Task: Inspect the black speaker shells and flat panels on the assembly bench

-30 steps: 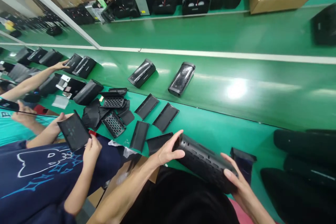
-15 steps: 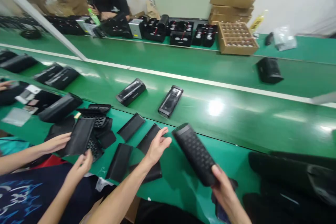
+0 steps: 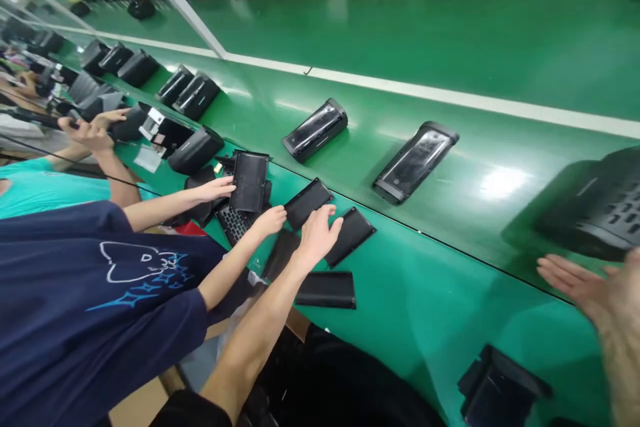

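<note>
My left hand (image 3: 320, 237) hovers over thin black panels, fingers apart and nothing held. One panel (image 3: 350, 235) lies just right of its fingertips, another (image 3: 309, 202) behind it, and a third (image 3: 327, 290) nearer the front. At the right edge, my right hand (image 3: 580, 287) is partly cut off, its visible fingers stretched out. Close behind it is a black perforated housing (image 3: 607, 203), also cut off by the frame.
Two black housings (image 3: 316, 130) (image 3: 416, 161) lie on the green belt (image 3: 475, 213). A co-worker's hands (image 3: 270, 221) are at the left with a black panel (image 3: 250, 180). Another person's hands (image 3: 90, 133) are farther left. A dark part (image 3: 503, 387) lies front right.
The view has swung left and down. The perforated housing, earlier in my right hand, is now farther right over the belt, and that hand's fingers have opened. My left hand remains over the panels.
</note>
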The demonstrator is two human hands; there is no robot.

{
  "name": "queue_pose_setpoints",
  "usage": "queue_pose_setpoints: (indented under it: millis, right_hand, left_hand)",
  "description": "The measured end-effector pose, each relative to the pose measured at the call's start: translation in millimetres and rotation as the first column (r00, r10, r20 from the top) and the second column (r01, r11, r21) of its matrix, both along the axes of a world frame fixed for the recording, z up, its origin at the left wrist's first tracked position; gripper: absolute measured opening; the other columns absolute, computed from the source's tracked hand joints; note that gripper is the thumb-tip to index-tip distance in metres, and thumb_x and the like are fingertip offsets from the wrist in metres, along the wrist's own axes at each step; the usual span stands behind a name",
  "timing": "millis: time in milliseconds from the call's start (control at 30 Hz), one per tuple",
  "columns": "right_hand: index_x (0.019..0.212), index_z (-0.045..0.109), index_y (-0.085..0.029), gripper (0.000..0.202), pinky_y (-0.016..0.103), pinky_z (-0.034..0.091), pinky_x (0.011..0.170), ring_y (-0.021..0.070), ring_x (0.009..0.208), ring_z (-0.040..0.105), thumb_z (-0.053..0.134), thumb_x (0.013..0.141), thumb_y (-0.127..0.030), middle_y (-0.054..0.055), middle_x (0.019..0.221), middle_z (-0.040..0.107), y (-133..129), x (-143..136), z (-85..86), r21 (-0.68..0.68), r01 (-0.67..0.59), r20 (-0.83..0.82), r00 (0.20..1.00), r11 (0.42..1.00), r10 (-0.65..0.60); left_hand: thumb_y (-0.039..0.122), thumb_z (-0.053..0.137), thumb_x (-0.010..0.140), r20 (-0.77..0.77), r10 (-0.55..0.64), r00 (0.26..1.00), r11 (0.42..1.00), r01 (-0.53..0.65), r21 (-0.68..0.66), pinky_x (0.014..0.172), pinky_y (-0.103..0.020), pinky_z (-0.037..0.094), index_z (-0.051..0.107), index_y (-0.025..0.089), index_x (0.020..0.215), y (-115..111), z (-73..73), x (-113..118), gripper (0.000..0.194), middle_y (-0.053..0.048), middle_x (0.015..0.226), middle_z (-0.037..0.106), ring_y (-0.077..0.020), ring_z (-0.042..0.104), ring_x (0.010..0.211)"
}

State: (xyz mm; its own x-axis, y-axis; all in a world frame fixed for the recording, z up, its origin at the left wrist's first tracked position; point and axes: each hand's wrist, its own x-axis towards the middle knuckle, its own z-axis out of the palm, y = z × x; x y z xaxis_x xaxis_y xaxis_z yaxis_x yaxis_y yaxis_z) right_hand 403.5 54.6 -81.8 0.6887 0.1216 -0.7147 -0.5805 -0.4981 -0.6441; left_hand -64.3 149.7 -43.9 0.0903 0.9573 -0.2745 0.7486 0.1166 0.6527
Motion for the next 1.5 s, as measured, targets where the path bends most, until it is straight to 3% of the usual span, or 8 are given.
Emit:
queue_pose_setpoints:
  millis: [167,400,533,700,833,967,1200,1500]
  right_hand:
    - [0.112,0.067,-0.03,0.052,0.078,0.053,0.101,0.0514,0.125,0.067,0.079,0.073,-0.063,0.021,0.126,0.075,-71,-119,-8.2,0.135,-0.254,0.055,0.967,0.958,0.249]
    - [0.135,0.063,-0.026,0.072,0.053,0.062,0.094,0.0372,0.119,0.071,0.082,0.08,-0.068,0.014,0.129,0.073,-110,-253,13.0,0.4,-0.52,-0.107,0.791,0.754,0.602]
    - [0.143,0.057,-0.022,0.081,0.043,0.063,0.072,0.0286,0.082,0.077,0.08,0.081,-0.069,0.008,0.098,0.077,-117,-250,43.1,0.478,-0.522,-0.038,0.791,0.706,0.611]
    - [0.083,0.064,-0.022,0.048,0.035,0.056,0.06,0.0217,0.056,0.066,0.07,0.091,-0.07,0.004,0.064,0.071,-150,-225,88.3,0.523,-0.564,0.039,0.764,0.639,0.644]
    - [0.08,0.065,-0.023,0.042,0.033,0.055,0.065,0.0196,0.058,0.064,0.064,0.1,-0.06,0.003,0.066,0.071,-183,-201,116.6,0.492,-0.681,0.119,0.669,0.542,0.733]
    - [0.092,0.07,-0.023,0.035,0.032,0.055,0.067,0.0212,0.066,0.066,0.062,0.102,-0.055,0.003,0.073,0.07,-203,-184,125.9,0.478,-0.754,0.147,0.575,0.451,0.805]
    - [0.134,0.065,-0.028,0.041,0.034,0.057,0.069,0.0214,0.067,0.065,0.061,0.103,-0.053,0.002,0.081,0.07,-209,-193,129.1,0.547,-0.66,0.054,0.642,0.515,0.765]
    - [0.125,0.063,-0.03,0.042,0.03,0.061,0.08,0.0231,0.096,0.071,0.078,0.093,-0.051,0.005,0.106,0.074,-208,-210,126.9,0.447,-0.612,0.1,0.758,0.652,0.644]
  left_hand:
    - [0.03,0.058,0.101,-0.242,-0.136,0.961,0.981,0.096,-0.169,0.103,-0.048,0.048,0.066,0.021,0.117,-2,-20.6,1,0.02,-0.015,0.122,0.071,-0.0337,0.067,0.116]
    - [0.034,0.062,0.095,0.039,-0.049,0.998,0.974,0.057,-0.221,0.064,-0.029,0.055,0.054,0.022,0.09,-28,4.7,23,0.015,0.002,0.068,0.066,-0.0178,0.07,0.058]
    - [0.05,0.074,0.082,0.492,0.33,0.805,0.884,-0.082,-0.46,0.046,-0.026,0.053,0.047,0.022,0.089,-82,31.9,49,0.04,0.006,0.064,0.062,-0.0142,0.063,0.045]
    - [0.061,0.082,0.075,0.681,0.416,0.603,0.835,0.043,-0.548,0.048,-0.027,0.059,0.05,0.019,0.099,-134,69.6,57,0.057,0.0,0.07,0.07,-0.018,0.07,0.052]
    - [0.08,0.06,0.085,0.693,0.338,0.637,0.819,0.164,-0.55,0.031,-0.019,0.041,0.053,0.019,0.109,-137,99.0,30,0.066,0.003,0.054,0.064,-0.0143,0.056,0.034]
    - [0.063,0.071,0.086,0.62,0.141,0.772,0.758,0.319,-0.569,0.031,-0.013,0.025,0.052,0.019,0.119,-126,118.4,9,0.058,0.007,0.047,0.059,-0.0061,0.038,0.028]
    - [0.055,0.071,0.088,0.595,0.145,0.79,0.757,0.299,-0.581,0.034,-0.012,0.025,0.049,0.022,0.103,-145,124.9,8,0.043,0.009,0.048,0.057,-0.0055,0.041,0.031]
    - [0.056,0.068,0.091,0.554,0.144,0.82,0.711,0.304,-0.634,0.034,-0.012,0.033,0.046,0.023,0.102,-159,130.3,19,0.041,0.006,0.056,0.063,-0.0065,0.048,0.034]
